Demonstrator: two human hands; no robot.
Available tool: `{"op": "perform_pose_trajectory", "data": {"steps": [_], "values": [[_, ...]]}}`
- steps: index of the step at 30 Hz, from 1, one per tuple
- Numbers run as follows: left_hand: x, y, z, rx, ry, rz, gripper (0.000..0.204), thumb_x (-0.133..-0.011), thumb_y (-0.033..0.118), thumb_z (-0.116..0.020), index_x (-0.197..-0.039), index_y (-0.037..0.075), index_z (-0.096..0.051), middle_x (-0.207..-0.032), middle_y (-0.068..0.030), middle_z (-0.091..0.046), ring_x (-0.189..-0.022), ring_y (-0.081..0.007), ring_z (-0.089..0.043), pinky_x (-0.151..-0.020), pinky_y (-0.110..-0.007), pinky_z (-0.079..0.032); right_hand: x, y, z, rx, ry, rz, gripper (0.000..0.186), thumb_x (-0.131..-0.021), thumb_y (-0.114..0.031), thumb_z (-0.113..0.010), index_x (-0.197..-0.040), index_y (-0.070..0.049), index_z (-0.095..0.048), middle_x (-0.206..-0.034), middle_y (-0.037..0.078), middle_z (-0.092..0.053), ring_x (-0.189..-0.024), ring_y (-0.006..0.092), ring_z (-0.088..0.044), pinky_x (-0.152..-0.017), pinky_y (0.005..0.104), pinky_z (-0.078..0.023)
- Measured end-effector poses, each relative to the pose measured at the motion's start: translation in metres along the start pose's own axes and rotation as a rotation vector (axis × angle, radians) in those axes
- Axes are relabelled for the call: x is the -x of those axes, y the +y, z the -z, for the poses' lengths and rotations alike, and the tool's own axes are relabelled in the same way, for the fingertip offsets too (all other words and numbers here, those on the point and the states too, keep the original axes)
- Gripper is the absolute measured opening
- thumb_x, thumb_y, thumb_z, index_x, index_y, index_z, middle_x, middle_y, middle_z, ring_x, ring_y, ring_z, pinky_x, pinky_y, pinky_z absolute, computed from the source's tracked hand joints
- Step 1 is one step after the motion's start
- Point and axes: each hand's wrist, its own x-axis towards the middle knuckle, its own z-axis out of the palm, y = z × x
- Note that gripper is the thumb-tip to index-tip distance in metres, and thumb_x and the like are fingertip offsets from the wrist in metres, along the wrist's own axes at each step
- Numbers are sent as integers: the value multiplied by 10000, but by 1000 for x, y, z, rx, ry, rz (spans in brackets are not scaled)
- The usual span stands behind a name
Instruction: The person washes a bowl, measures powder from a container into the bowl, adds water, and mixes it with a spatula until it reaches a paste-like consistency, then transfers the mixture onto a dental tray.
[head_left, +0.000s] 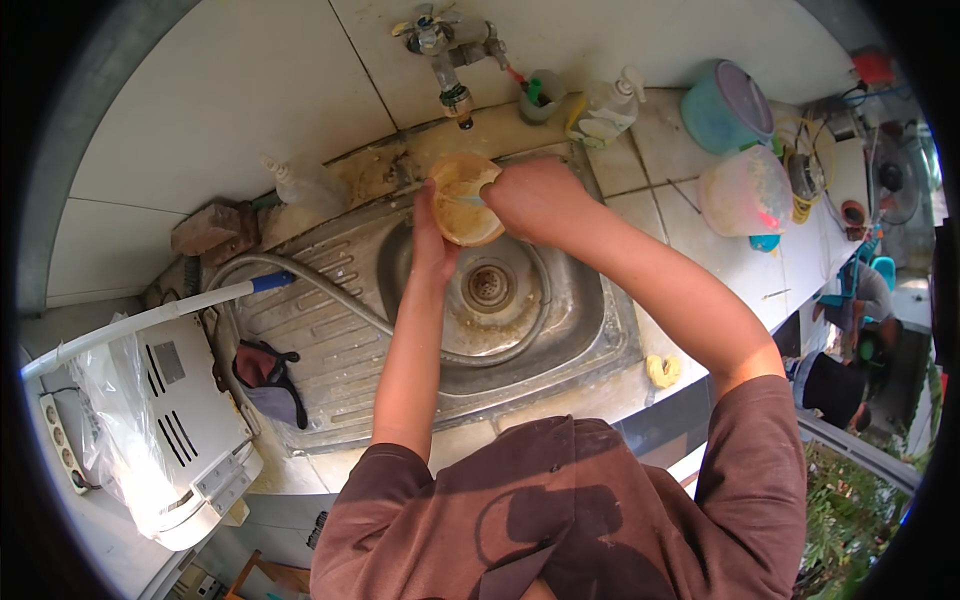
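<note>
Over the far side of the steel sink (575,345) I hold a yellowish, translucent round bowl (462,172), its inside tilted toward me. My left hand (431,238) grips the bowl's left rim and side. At the right rim, my right hand (540,200) is closed, with a pale slim tool (470,201) reaching from it into the bowl. The tool's kind is hard to make out, as the fist hides most of it. Below the bowl shows the round drain (487,287). A grey hose (345,308) curves across the drainboard into the basin.
The metal tap (452,85) juts from the wall above the bowl. A pump bottle (606,108), a small cup (542,97) and two tubs (727,108) line the right counter. A dark cloth (268,380) lies left, near a white appliance (185,415). A yellowish lump (662,371) sits by the sink's edge.
</note>
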Motion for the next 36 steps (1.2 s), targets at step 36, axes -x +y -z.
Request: {"op": "perform_pose_trajectory", "data": {"steps": [36], "values": [[7,-10,-8,44,28,-95,558,-981,476,-461,-1343,52,-479,-1288,-86,-583,-1197,-207,-567,-1005,-355,-456,6,4,0,-79,-33,-38,71,-713,-124,-625,-709,-80,-680,-665,145,-653,-658,332,-667,-569,448,-507]]}}
